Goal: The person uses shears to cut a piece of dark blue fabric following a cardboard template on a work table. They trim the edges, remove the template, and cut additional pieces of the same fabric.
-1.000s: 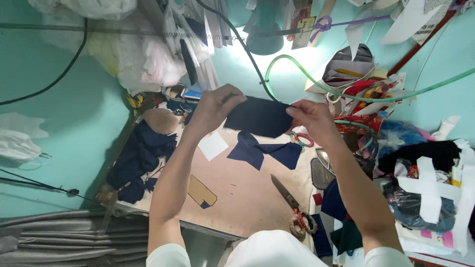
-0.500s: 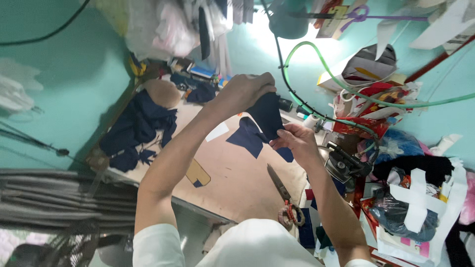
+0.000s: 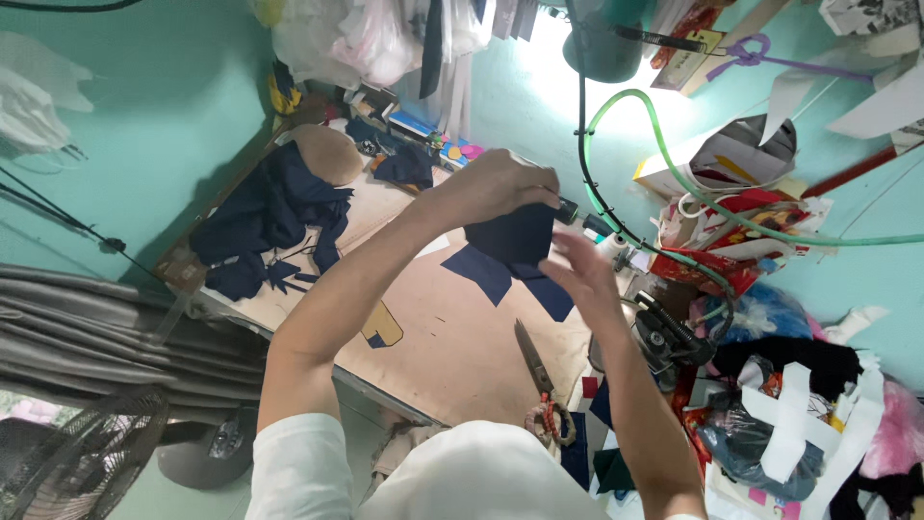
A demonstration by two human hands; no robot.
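Observation:
My left hand [image 3: 496,188] pinches the top of a small dark navy fabric piece [image 3: 508,236] and holds it up above the wooden work table [image 3: 452,347]. My right hand [image 3: 582,279] is just to the right of the piece, fingers spread and blurred, touching or brushing its lower right edge. Under the held piece, flat navy fabric pieces [image 3: 481,272] lie on the table. Scissors [image 3: 537,374] with wrapped handles lie near the table's front right edge.
A heap of navy cloth [image 3: 265,221] covers the table's left end. An iron [image 3: 664,339] sits at the right, with a green hose [image 3: 693,193] and black cable looping above. Bags and scraps crowd the right side. A fan [image 3: 67,462] stands at lower left.
The piece was stretched between both hands, then turned upright. My right hand has since let go of its lower edge and opened, while my left hand keeps its hold at the top.

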